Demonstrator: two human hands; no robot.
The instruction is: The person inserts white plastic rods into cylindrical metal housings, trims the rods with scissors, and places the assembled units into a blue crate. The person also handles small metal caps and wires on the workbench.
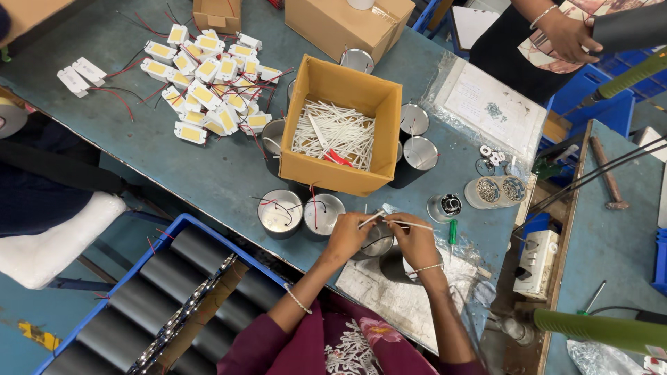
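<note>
My left hand [345, 237] pinches a thin white sleeve tube [370, 219] over a round metal lamp housing [379, 242] at the table's near edge. My right hand [414, 239] grips another white tube [410, 223], its fingers close to the left hand's. Both hands hover above the housing, partly hiding it. Two more silver housings [280, 212] [323, 214] with red and black wires stand just left. An open cardboard box [326, 173] filled with white tubes sits behind them.
A pile of white driver modules [206, 89] with wires lies at the back left. Further housings [420, 154] stand right of the box. A green screwdriver [451, 237], a clear jar of small parts [494, 192] and a blue crate of dark cylinders [167, 292] are nearby. Another person's hand [566, 35] is at top right.
</note>
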